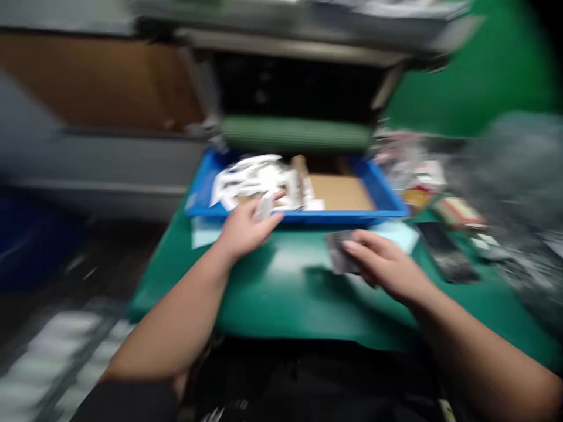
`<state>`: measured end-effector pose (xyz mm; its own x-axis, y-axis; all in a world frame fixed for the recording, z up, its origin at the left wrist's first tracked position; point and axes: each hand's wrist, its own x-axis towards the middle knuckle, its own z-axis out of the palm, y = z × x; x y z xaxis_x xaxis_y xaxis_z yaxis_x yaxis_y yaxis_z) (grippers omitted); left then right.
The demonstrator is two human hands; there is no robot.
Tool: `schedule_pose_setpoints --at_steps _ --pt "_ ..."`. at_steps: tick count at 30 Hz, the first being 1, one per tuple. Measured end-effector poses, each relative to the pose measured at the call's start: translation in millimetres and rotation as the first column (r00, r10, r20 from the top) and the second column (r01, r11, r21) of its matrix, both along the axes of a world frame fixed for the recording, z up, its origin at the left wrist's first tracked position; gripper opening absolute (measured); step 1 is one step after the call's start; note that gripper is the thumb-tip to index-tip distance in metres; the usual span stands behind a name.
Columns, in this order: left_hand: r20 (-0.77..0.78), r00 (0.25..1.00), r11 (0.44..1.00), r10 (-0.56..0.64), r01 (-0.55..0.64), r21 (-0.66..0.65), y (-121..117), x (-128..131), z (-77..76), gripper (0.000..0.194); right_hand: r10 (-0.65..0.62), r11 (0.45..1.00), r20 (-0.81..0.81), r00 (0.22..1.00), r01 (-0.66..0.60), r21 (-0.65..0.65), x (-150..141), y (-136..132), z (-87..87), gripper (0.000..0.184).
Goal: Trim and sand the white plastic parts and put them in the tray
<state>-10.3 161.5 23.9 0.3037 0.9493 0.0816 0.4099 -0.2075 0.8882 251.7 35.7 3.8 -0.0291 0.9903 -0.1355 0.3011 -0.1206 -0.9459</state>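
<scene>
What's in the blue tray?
Blue tray: white pieces at left, a flat brown sheet at right. Whatever lies beneath them is covered; the left hand also blocks some view.

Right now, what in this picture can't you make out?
All in the head view:
- What the grey piece in the right hand is: motion blur, and the fingers cover part.
- What the white piece at the left hand is, and whether it is gripped: blur.
- How many white items lie in the blue tray: blur and overlap.
- The full blue shape at far left: cut off by the edge.
</scene>
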Motion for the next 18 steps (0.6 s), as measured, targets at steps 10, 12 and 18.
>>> schedule_pose_setpoints --at_steps 10,12,18 --pt "0.477 0.532 0.572 0.699 -0.817 0.072 -171 -155 -52.3 0.031 0.529 0.781 -0.18 0.829 -0.559 -0.279 -100 -100 -100.3 0.032" --pt "0.151 0.611 0.628 0.777 -0.766 -0.135 -224 -172 -106.9 0.038 0.666 0.729 -0.032 0.745 -0.659 -0.185 -142 -86 -122.1 0.031" --pt "-0.355 0.726 0.611 0.589 -0.687 -0.393 -279 -174 -251.2 0.03 0.701 0.685 0.421 0.575 -0.708 -0.172 -251 -39 -183.8 0.025"
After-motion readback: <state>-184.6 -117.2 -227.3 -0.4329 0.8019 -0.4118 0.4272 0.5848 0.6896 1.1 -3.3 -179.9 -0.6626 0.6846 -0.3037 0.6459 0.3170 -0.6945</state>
